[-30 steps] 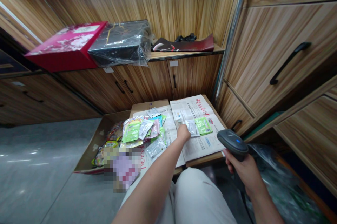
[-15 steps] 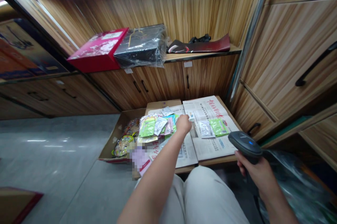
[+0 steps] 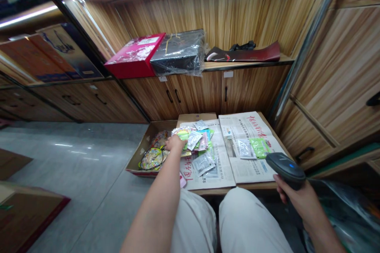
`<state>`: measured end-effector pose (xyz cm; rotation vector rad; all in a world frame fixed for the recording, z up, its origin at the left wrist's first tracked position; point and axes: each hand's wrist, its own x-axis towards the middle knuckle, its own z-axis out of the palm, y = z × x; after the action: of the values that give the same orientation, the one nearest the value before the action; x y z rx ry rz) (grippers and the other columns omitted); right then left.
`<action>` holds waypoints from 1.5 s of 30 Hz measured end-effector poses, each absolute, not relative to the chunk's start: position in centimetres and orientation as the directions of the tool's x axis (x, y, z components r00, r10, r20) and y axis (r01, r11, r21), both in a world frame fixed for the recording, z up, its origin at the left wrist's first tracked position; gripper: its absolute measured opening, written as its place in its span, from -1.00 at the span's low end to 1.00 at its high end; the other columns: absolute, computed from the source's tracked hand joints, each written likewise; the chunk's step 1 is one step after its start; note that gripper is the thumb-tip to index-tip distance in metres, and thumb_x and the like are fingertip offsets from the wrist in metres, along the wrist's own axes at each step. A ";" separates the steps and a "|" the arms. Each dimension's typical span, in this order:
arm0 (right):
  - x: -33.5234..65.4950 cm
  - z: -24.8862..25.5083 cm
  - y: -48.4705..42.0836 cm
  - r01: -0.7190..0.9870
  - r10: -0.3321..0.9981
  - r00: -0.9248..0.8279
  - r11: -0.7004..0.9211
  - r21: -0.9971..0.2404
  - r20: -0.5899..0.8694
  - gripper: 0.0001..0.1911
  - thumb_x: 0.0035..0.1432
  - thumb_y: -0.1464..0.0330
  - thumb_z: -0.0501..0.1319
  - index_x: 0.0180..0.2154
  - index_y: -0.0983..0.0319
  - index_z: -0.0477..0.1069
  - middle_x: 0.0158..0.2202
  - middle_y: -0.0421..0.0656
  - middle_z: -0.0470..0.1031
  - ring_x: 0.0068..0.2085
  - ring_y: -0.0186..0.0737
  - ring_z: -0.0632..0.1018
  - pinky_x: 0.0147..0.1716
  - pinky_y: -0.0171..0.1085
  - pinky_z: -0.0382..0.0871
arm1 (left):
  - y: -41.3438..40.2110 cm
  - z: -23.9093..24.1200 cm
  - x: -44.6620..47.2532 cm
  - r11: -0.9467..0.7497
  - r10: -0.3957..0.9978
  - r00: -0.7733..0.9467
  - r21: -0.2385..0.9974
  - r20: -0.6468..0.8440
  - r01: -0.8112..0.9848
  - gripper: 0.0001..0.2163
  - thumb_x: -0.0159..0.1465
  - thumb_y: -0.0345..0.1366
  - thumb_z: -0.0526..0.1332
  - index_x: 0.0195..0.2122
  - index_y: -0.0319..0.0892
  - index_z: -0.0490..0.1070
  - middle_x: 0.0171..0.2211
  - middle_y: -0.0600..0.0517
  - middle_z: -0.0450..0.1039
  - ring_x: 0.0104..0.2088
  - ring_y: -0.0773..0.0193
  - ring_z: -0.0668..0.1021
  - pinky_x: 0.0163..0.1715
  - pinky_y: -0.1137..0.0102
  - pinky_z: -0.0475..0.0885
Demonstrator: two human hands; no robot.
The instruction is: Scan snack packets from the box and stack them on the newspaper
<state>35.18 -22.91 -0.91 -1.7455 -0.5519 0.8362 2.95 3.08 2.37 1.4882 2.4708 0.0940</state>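
Observation:
My left hand (image 3: 175,143) is over the left side of a pile of small packets, its fingers curled on a green packet (image 3: 183,135) that it partly covers. Against that packet lies a silver sachet (image 3: 194,139), with a pink packet (image 3: 203,141) to its right. Nearer me, more silver sachets (image 3: 203,163) rest on the newspaper (image 3: 224,166). My right hand (image 3: 292,193) is wrapped round the handle of a dark barcode scanner (image 3: 285,170), held at the right. Beyond the scanner, a silver packet (image 3: 246,149) and a green packet (image 3: 260,147) lie side by side.
A cardboard box (image 3: 139,152) with colourful wrapped items adjoins the pile on the left. Wooden cabinets (image 3: 196,94) stand behind, with a red box (image 3: 135,55) and a plastic-wrapped dark box (image 3: 179,53) on their shelf. Another carton (image 3: 29,213) is on the floor at left.
My left hand has moved left, from the right side of the pile to the green packet. The right hand still holds the scanner. The whole view has shifted toward the left.

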 end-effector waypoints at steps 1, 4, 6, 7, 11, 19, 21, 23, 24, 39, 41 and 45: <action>35.2 -1.0 -22.9 -0.036 0.722 0.636 -0.327 -0.945 -0.274 -0.57 -0.19 0.05 0.45 -0.46 0.28 0.48 -0.69 -0.20 0.44 -0.69 -0.25 0.42 -0.75 -0.30 0.30 | 3.2 2.3 2.8 0.477 0.876 -0.446 0.196 -0.184 0.857 -0.46 -0.03 -0.07 0.44 -0.02 -0.13 0.47 0.14 -0.30 0.38 0.14 -0.22 0.42 -0.01 0.05 0.39; 35.2 -1.2 -22.8 -0.035 0.735 0.615 -0.337 -0.941 -0.286 -0.56 -0.19 0.05 0.45 -0.47 0.28 0.48 -0.69 -0.20 0.44 -0.69 -0.25 0.41 -0.75 -0.31 0.29 | 3.4 2.3 2.7 0.497 0.864 -0.463 0.193 -0.197 0.846 -0.45 -0.04 -0.09 0.46 -0.01 -0.14 0.47 0.16 -0.31 0.36 0.16 -0.22 0.41 0.01 0.03 0.39; 35.2 -1.2 -22.8 -0.035 0.732 0.621 -0.331 -0.943 -0.280 -0.57 -0.19 0.05 0.45 -0.50 0.28 0.47 -0.70 -0.21 0.43 -0.70 -0.26 0.41 -0.75 -0.31 0.29 | 3.5 2.4 2.7 0.508 0.858 -0.473 0.187 -0.200 0.841 -0.43 -0.05 -0.10 0.47 -0.01 -0.15 0.47 0.17 -0.32 0.35 0.17 -0.23 0.41 0.02 0.02 0.39; 35.2 -1.2 -22.8 -0.039 0.728 0.626 -0.329 -0.944 -0.279 -0.57 -0.19 0.05 0.45 -0.50 0.28 0.47 -0.70 -0.21 0.43 -0.69 -0.26 0.41 -0.75 -0.31 0.29 | 3.5 2.4 2.7 0.512 0.855 -0.477 0.191 -0.201 0.837 -0.42 -0.05 -0.11 0.48 0.00 -0.15 0.47 0.17 -0.32 0.35 0.17 -0.23 0.41 0.02 0.02 0.40; 35.2 -1.3 -22.8 -0.065 0.711 0.638 -0.331 -0.941 -0.295 -0.57 -0.23 0.06 0.46 -0.49 0.28 0.48 -0.70 -0.20 0.44 -0.69 -0.25 0.42 -0.75 -0.30 0.30 | 3.4 2.6 2.7 0.523 0.850 -0.485 0.212 -0.206 0.826 -0.40 -0.04 -0.16 0.48 0.05 -0.15 0.43 0.18 -0.31 0.34 0.18 -0.20 0.41 0.05 0.02 0.39; 34.8 -0.5 -22.7 -0.067 0.714 0.642 -0.311 -0.948 -0.280 -0.59 -0.23 0.08 0.47 -0.51 0.27 0.46 -0.70 -0.21 0.42 -0.70 -0.26 0.40 -0.76 -0.30 0.28 | 4.7 3.6 1.7 0.490 0.872 -0.443 0.382 -0.210 0.784 -0.63 -0.04 -0.39 0.43 -0.16 -0.24 0.52 0.01 -0.30 0.51 0.03 -0.12 0.55 -0.06 0.19 0.44; 34.6 -0.2 -22.7 -0.056 0.711 0.655 -0.294 -0.954 -0.257 -0.60 -0.21 0.08 0.46 -0.51 0.26 0.46 -0.70 -0.21 0.42 -0.70 -0.27 0.40 -0.75 -0.31 0.27 | 5.2 4.2 1.8 0.427 0.903 -0.396 0.449 -0.165 0.785 -0.77 0.00 -0.42 0.37 -0.27 -0.20 0.53 -0.10 -0.22 0.58 -0.04 -0.10 0.58 -0.09 0.21 0.44; 34.6 0.0 -22.7 -0.037 0.704 0.668 -0.292 -0.956 -0.240 -0.60 -0.20 0.07 0.44 -0.53 0.26 0.46 -0.71 -0.20 0.42 -0.70 -0.26 0.40 -0.76 -0.31 0.27 | 5.5 4.6 2.5 0.344 0.933 -0.347 0.525 -0.096 0.778 -0.87 0.03 -0.41 0.34 -0.36 -0.19 0.52 -0.21 -0.15 0.60 -0.10 -0.07 0.60 -0.14 0.23 0.45; 34.7 0.1 -22.7 -0.029 0.699 0.675 -0.294 -0.955 -0.236 -0.60 -0.19 0.06 0.43 -0.54 0.26 0.47 -0.71 -0.19 0.42 -0.70 -0.25 0.40 -0.76 -0.30 0.27 | 5.4 4.8 3.1 0.299 0.945 -0.317 0.589 -0.076 0.750 -0.89 0.03 -0.40 0.33 -0.38 -0.19 0.52 -0.27 -0.13 0.59 -0.15 -0.04 0.61 -0.18 0.25 0.46; 34.8 1.1 -20.3 -0.012 0.701 0.702 -0.166 -0.986 -0.126 -0.61 -0.16 0.08 0.45 -0.51 0.22 0.41 -0.73 -0.25 0.39 -0.73 -0.30 0.37 -0.77 -0.34 0.25 | -1.1 0.1 21.9 0.235 0.929 0.224 0.936 -0.296 0.264 -0.74 -0.12 -0.44 0.40 -0.52 -0.20 0.28 -0.58 0.16 0.32 -0.54 0.42 0.43 -0.56 0.55 0.32; 34.5 1.6 -20.0 -0.077 0.732 0.664 -0.134 -0.988 -0.151 -0.60 -0.20 0.10 0.47 -0.53 0.22 0.39 -0.74 -0.27 0.37 -0.74 -0.33 0.35 -0.79 -0.36 0.21 | -1.4 -0.8 23.2 0.201 0.942 0.209 0.938 -0.264 0.282 -0.75 -0.09 -0.44 0.36 -0.52 -0.19 0.25 -0.58 0.18 0.29 -0.53 0.42 0.42 -0.55 0.55 0.31; 34.6 2.2 -19.9 -0.132 0.767 0.613 -0.137 -0.982 -0.190 -0.59 -0.21 0.12 0.49 -0.60 0.21 0.35 -0.76 -0.30 0.33 -0.76 -0.37 0.31 -0.80 -0.39 0.17 | -1.6 -2.2 24.1 0.140 0.962 0.174 0.929 -0.209 0.342 -0.78 -0.06 -0.45 0.32 -0.52 -0.17 0.24 -0.57 0.19 0.26 -0.51 0.41 0.42 -0.49 0.52 0.33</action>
<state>34.59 -19.88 2.23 -1.5192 -0.5560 0.8490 24.09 -1.59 -2.21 1.3978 1.3614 0.7454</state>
